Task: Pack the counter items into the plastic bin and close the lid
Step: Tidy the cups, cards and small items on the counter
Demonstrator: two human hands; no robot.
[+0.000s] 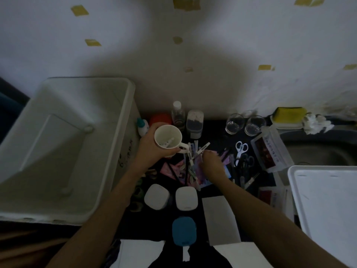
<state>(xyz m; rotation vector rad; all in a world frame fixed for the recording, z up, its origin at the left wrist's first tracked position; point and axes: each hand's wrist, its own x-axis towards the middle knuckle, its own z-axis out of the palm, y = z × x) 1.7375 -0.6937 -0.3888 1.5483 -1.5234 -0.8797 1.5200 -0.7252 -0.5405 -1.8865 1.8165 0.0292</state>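
Plastic bin [63, 149] stood open at the left end of the dark worktop [214, 130], and as far as the dim view showed, nothing lay inside it yet. Its white lid [326, 206] rested well apart, at the right edge beside the sink [318, 149]. So the packing looked barely begun, and closing was a long way off.

The left hand [152, 149] had its grip wrapped round a white mug [168, 139], held above the worktop just beside the bin's wall; a small white object lay in the mug. The right hand [211, 161] reached down into a loose pile of clothes pegs [195, 151] and sticks, fingers curled among them, though whether they actually pinched one could not be told in the gloom.

Nearly everything was left to move: two drinking glasses [243, 124], white-handled scissors [240, 148], a clear bottle [178, 115], a lidded jar [194, 122], two white rounded containers [172, 197], a blue one [184, 231], and a flat plastic packet [270, 151]. My guess was that the pegs were being gathered into the mug first, so the small pieces would go into the bin together.
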